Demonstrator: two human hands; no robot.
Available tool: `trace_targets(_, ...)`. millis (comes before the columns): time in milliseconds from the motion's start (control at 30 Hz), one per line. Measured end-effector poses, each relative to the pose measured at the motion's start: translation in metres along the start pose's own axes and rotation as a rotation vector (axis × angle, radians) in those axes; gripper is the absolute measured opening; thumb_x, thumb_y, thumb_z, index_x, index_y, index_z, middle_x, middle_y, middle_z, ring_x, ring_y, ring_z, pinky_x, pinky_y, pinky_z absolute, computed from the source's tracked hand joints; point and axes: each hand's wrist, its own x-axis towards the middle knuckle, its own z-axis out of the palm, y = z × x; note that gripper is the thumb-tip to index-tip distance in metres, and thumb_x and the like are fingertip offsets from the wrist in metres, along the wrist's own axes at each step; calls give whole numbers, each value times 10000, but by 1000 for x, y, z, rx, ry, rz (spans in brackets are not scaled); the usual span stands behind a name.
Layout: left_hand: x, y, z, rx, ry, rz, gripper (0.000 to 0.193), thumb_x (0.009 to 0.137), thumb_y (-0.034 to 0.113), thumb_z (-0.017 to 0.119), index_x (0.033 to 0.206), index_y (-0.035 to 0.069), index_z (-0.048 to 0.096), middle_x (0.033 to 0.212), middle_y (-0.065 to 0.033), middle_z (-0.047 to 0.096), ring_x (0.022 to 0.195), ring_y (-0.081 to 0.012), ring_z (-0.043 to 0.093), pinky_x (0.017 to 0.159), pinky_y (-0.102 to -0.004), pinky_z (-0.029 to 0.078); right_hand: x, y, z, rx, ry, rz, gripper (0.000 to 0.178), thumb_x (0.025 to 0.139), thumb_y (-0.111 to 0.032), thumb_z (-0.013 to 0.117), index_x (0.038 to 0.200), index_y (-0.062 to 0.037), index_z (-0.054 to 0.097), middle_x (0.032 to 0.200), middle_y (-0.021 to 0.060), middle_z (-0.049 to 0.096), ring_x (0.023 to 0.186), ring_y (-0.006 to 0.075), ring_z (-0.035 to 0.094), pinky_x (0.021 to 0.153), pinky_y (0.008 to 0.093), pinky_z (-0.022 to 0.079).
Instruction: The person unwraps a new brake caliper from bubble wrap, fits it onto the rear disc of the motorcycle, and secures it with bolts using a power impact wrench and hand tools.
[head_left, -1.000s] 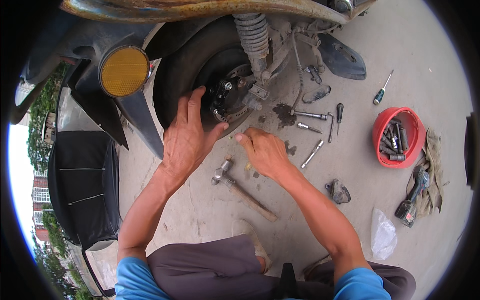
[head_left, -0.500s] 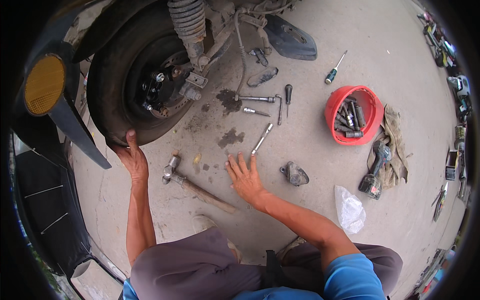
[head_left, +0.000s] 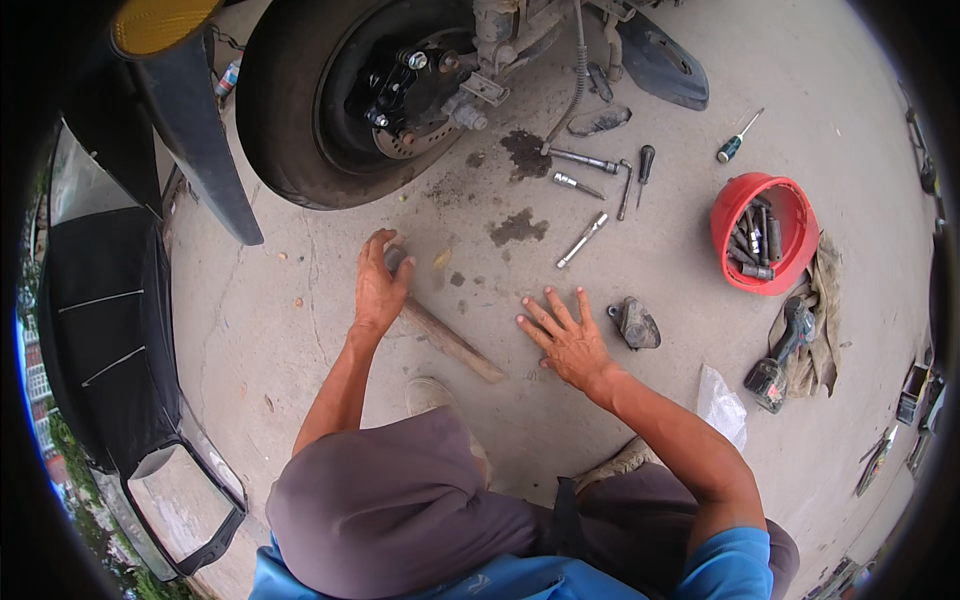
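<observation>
My left hand (head_left: 380, 295) is closed around the head of a hammer (head_left: 455, 342), thumb on one side and fingers on the other. Its wooden handle slants across the concrete toward me. Palm down, my right hand (head_left: 578, 352) has its fingers spread and holds nothing. Just right of it lies a dirty, dark metal part (head_left: 636, 323). Beyond its fingertips are a shiny socket extension (head_left: 582, 241), a shorter chrome bit (head_left: 578, 186), a socket wrench (head_left: 585, 159), a hex key (head_left: 626, 190) and a black-handled screwdriver (head_left: 645, 178).
Ahead stands a vehicle wheel (head_left: 290, 130) with a black brake caliper (head_left: 388, 88) and disc. A red helmet (head_left: 735, 225) holding sockets sits at right, beside a cordless impact driver (head_left: 782, 355), a rag (head_left: 825, 300) and a plastic bag (head_left: 722, 405). A green screwdriver (head_left: 740, 136) lies beyond.
My left hand has left the tyre and come nearer, onto the hammer head. My right hand has shifted a little right, still spread. The whole view has swung, moving the scene up and right.
</observation>
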Motion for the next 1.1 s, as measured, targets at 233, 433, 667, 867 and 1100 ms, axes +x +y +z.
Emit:
trace_targets(233,-21,-53,6,343,-27,-77,762,935,443,722,1466,-35,457,1445,-266,497,1310,-468,476,1102,-528,411,-33,40,7,56,-11,-6,784,970,-598,576,1645,-389,236,1743,-14,113,1593,312,118,1235,700,110)
trace_targets(433,-20,-98,26,403,-40,-45,587,1019,334,584,1481,0,444,1378,-263,512,1211,-480,507,1028,-560,429,-59,46,30,-83,69,-164,552,987,-417,608,1512,-278,506,1654,42,329,1548,309,250,1229,652,181)
trace_targets(667,-27,-94,-2,451,-33,-34,570,1065,308,500,1530,-1,387,1436,-285,470,1256,-498,485,1070,-550,413,-186,171,-82,397,183,263,378,921,-258,706,1227,-51,629,1115,138,657,1060,350,662,902,481,526)
trace_targets(867,-18,-20,-2,572,-336,86,593,987,191,621,1489,-42,408,1476,-319,429,1343,-490,455,1105,-504,424,-362,257,42,656,-9,1392,769,893,-378,724,1468,40,432,1255,314,656,1164,412,662,996,440,507)
trace_targets(1100,5,118,-57,724,-681,484,425,973,170,638,1362,23,552,1225,-204,655,1164,-373,634,1006,-474,507,-317,284,169,664,379,1580,1009,829,-267,791,1511,97,142,1158,416,636,1121,533,648,984,498,510)
